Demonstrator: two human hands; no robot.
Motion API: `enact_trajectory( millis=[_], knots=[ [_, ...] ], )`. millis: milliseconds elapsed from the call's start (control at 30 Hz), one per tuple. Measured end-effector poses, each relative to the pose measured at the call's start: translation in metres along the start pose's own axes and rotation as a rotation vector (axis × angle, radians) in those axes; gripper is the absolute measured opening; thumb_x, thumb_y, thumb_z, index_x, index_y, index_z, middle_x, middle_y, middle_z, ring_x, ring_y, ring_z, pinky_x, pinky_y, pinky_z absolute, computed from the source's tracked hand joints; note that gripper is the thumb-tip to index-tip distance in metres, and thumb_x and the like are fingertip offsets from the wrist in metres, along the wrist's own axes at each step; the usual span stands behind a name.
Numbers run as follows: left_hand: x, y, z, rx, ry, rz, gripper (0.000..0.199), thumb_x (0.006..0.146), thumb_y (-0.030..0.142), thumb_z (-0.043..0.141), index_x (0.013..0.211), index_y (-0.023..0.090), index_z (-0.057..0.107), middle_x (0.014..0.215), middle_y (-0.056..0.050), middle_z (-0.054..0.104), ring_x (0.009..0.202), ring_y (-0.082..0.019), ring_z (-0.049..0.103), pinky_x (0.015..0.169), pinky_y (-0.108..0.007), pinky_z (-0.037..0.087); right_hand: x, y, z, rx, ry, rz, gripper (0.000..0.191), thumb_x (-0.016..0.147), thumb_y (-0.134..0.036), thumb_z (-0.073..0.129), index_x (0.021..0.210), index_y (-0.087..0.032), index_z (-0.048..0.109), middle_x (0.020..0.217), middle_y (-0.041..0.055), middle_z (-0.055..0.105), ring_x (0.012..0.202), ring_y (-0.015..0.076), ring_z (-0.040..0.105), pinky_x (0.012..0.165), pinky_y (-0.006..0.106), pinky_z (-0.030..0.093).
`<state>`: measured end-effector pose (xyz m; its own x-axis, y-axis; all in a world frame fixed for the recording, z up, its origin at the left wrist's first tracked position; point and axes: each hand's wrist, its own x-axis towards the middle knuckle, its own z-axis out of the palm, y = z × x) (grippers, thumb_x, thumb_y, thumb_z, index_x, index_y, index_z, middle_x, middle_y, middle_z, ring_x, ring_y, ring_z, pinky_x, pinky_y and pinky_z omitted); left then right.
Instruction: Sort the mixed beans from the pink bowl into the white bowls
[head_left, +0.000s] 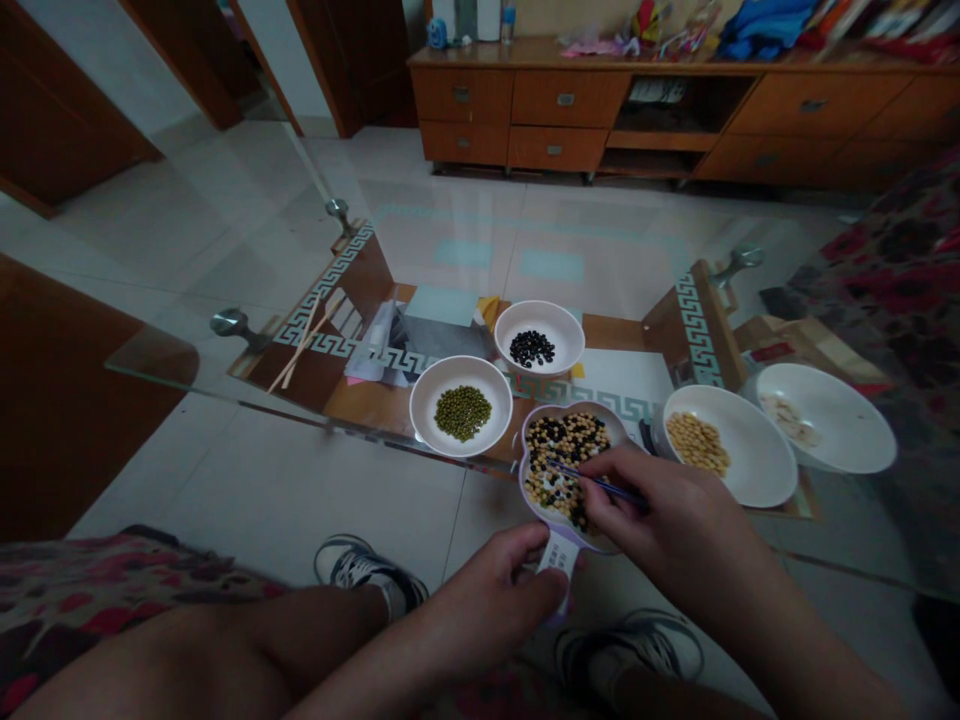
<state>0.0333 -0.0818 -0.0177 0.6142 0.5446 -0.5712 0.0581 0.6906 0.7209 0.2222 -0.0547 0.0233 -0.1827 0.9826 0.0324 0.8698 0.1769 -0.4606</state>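
My left hand (pixel 491 585) is closed round the white-labelled handle of a lilac, flower-shaped dish (pixel 559 548). Black, yellow and some green beans (pixel 568 440) lie mixed inside it. Above the dish, my right hand (pixel 664 510) pinches slim blue-purple tweezers (pixel 611 487), their tips down among the beans; whether a bean is between the tips cannot be made out. Left of the dish stands a white bowl (pixel 422 428) of green beans. Behind it, another white bowl (pixel 570 325) contains black beans. To the right, a third white bowl (pixel 765 460) has yellow beans.
Everything stands on a glass table (pixel 270 405) with a cut edge facing me. A white bowl (pixel 862 430) with pale pieces is at far right. Wooden chopsticks (pixel 304 345) lie at left. A paper bag (pixel 810 350) sits behind the right bowls. A wooden cabinet (pixel 566 125) stands beyond.
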Motion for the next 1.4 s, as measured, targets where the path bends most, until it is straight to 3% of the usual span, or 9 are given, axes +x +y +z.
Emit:
enact_trajectory(
  millis=[300,1400],
  knots=[
    [-0.0015,0.0011,-0.0017,0.006,-0.006,0.004,0.033,0.086,0.03,0.056,0.116,0.016,0.061,0.089,-0.002,0.062,0.079,-0.013,0.053,0.07,-0.024,0.038,-0.0009,0.0007,0.0049,-0.067,-0.167,0.047,0.007,0.079,-0.024,0.059,0.079,-0.025,0.066,0.067,-0.0021,0.068,0.056,0.0122,0.059,0.052,0.023,0.035],
    [-0.0015,0.0041,-0.0002,0.025,-0.007,-0.001,0.031,0.086,0.029,0.055,0.113,0.016,0.063,0.088,-0.001,0.061,0.077,-0.012,0.051,0.069,-0.023,0.037,-0.0024,0.0014,0.0088,-0.1,-0.161,0.023,0.012,0.081,-0.023,0.057,0.084,-0.026,0.067,0.069,-0.0024,0.069,0.06,0.0139,0.064,0.051,0.024,0.035]
  ],
)
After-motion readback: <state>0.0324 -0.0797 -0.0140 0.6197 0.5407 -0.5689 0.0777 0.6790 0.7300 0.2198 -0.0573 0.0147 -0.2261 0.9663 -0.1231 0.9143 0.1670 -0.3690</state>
